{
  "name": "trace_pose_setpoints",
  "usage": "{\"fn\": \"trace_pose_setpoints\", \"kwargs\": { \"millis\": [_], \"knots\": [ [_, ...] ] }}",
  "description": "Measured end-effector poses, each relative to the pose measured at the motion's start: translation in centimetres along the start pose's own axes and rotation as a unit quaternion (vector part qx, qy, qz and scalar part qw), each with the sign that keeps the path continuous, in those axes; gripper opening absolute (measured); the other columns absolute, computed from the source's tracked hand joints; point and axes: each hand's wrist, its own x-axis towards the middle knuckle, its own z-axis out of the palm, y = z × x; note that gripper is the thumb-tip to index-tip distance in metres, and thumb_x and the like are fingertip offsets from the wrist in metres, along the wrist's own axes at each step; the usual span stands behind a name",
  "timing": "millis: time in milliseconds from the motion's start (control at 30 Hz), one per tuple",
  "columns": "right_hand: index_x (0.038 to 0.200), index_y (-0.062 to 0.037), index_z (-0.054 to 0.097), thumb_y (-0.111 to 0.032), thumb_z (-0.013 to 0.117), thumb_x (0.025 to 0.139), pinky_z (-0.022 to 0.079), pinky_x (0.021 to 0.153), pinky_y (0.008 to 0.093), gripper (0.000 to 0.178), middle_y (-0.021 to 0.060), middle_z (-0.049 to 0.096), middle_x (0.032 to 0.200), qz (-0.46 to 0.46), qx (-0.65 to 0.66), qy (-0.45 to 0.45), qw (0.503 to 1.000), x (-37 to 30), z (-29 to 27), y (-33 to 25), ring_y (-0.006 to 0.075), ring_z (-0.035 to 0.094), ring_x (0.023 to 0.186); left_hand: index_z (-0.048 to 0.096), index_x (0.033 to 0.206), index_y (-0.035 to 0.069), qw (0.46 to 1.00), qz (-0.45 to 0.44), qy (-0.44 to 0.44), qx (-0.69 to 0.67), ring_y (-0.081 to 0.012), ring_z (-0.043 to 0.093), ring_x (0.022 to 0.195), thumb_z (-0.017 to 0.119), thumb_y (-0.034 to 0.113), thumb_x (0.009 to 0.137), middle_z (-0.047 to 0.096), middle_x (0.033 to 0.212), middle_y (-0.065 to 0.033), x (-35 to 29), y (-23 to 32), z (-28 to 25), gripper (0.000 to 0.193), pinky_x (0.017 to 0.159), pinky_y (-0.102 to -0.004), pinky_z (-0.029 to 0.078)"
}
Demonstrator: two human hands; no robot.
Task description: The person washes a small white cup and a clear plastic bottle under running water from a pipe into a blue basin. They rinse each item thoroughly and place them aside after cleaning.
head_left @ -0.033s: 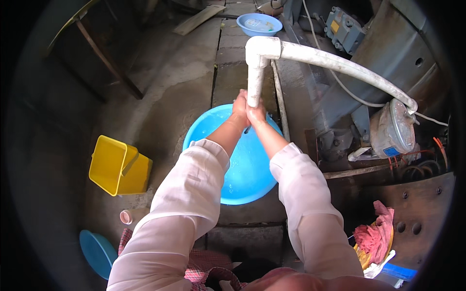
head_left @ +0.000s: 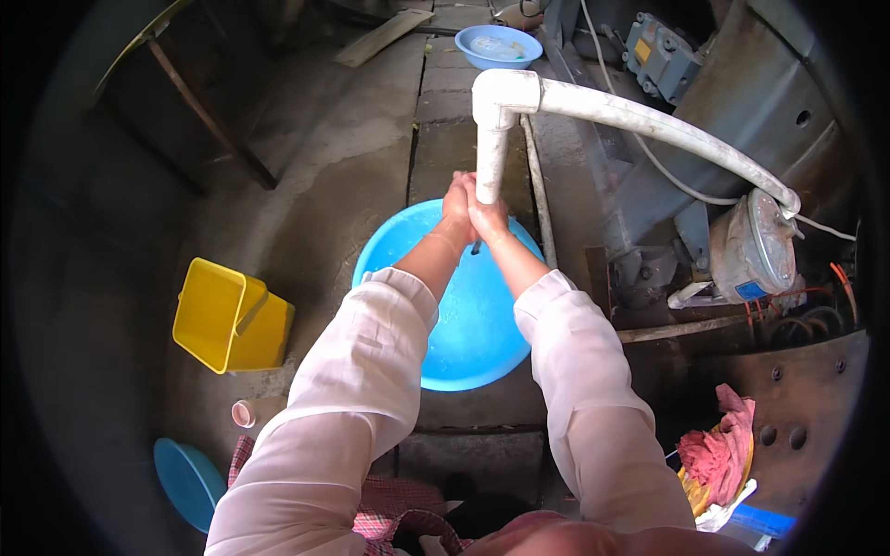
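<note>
Under the mouth of a white plastic pipe [head_left: 489, 162], my left hand [head_left: 455, 206] and my right hand [head_left: 487, 219] are held against each other. Their fingers stretch forward, cupped together, and nothing shows in them. Part of the right hand's fingers is behind the pipe. Both hands are over the far part of a round blue basin [head_left: 477, 338], which holds some water. A small dark thing [head_left: 476, 247] shows just below my wrists; its kind is unclear.
To the left, a yellow bucket [head_left: 207, 315] lies tipped near a small pink cup [head_left: 243, 413] and a teal basin [head_left: 185, 477]. A pale blue basin [head_left: 464, 54] stands far ahead. Right are a metal canister [head_left: 751, 246], machinery [head_left: 660, 57] and red cloth [head_left: 718, 449].
</note>
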Motion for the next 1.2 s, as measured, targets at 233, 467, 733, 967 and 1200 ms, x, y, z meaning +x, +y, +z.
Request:
{"fn": "trace_pose_setpoints", "kwargs": {
  "millis": [233, 467, 733, 967, 1200],
  "knots": [
    [0.11, -0.0034, 0.061, -0.034, 0.053, 0.092, 0.047, 0.087, 0.0352, 0.037, 0.0139, 0.065, 0.108, 0.088, 0.056, -0.056, 0.993, -0.7, -0.5, -1.4, 0.0259, 0.059, 0.104, 0.059, 0.104, 0.009, 0.979, 0.111, 0.169, -0.002, -0.0246, 0.06, 0.088, 0.035, 0.054, 0.097, 0.063, 0.09, -0.0081, -0.6, -2.6, 1.8, 0.051, 0.081, -0.0407, 0.048],
    [0.098, 0.0002, 0.063, -0.011, 0.049, 0.095, 0.047, 0.079, 0.0295, 0.018, 0.0089, 0.066, 0.092, 0.106, 0.328, -0.079, 0.935, -4.7, -1.9, 0.0, 0.0166, 0.061, 0.084, 0.059, 0.101, 0.01, 0.973, 0.092, 0.21, 0.018, -0.0205, 0.057, 0.087, 0.039, 0.045, 0.099, 0.062, 0.092, -0.0084, -1.2, -4.9, 0.1, 0.041, 0.079, -0.0371, 0.047],
    [0.1, -0.0021, 0.06, -0.004, 0.057, 0.087, 0.052, 0.074, 0.0337, 0.014, 0.0097, 0.064, 0.096, 0.191, 0.482, -0.126, 0.846, -3.7, -3.1, 0.1, 0.0213, 0.063, 0.086, 0.046, 0.131, 0.012, 0.939, 0.185, 0.261, 0.125, -0.0205, 0.059, 0.097, 0.042, 0.02, 0.1, 0.06, 0.111, -0.0088, -4.3, -4.6, 1.1, 0.032, 0.078, -0.0344, 0.051],
    [0.124, -0.0051, 0.056, -0.008, 0.059, 0.085, 0.05, 0.084, 0.039, 0.039, 0.0114, 0.062, 0.111, 0.168, 0.426, -0.193, 0.868, -2.2, -4.1, -1.1, 0.024, 0.061, 0.099, 0.055, 0.117, 0.024, 0.949, 0.118, 0.191, 0.222, -0.0152, 0.059, 0.092, 0.031, 0.044, 0.101, 0.062, 0.108, 0.0001, -5.0, -3.3, 3.2, 0.035, 0.072, -0.0403, 0.05],
    [0.127, -0.0091, 0.055, -0.004, 0.066, 0.078, 0.05, 0.088, 0.0378, 0.051, 0.009, 0.064, 0.113, -0.032, -0.12, -0.203, 0.971, -3.9, -7.8, -3.3, 0.0291, 0.062, 0.103, 0.056, 0.11, 0.019, 0.963, -0.024, 0.172, 0.206, -0.0158, 0.062, 0.073, 0.031, 0.058, 0.097, 0.063, 0.092, -0.0022, -4.2, -2.6, 2.9, 0.048, 0.054, -0.033, 0.055]
  ]
}}
